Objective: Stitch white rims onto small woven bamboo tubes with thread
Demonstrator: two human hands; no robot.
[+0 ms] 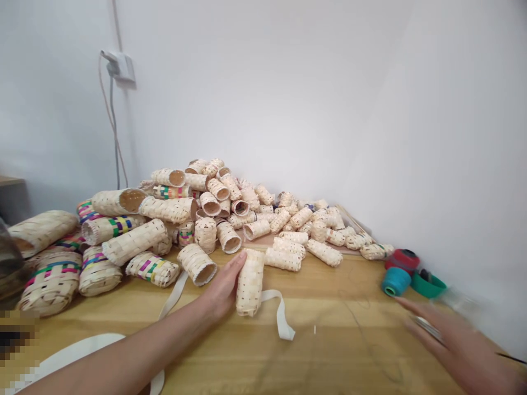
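Observation:
My left hand (pixel 224 288) lies against the side of a woven bamboo tube (pixel 250 282), which stands on the wooden table (pixel 230 351) with its fingers curled over the tube's upper end. A white fabric strap (pixel 280 318) runs out from under the tube to the right, and another length (pixel 173 296) runs off to its left. My right hand (pixel 453 343) is blurred by motion, out at the right above the table, near several thread spools. A metal band or ring (pixel 426 327) shows on it. Whatever it may hold cannot be made out.
A large heap of woven tubes (pixel 206 219), some with coloured bands, fills the back of the table against the white wall. A teal spool (pixel 395 281), a red spool (pixel 402 260) and a green dish (pixel 429 285) stand at the right. Thin dark thread lies on the wood.

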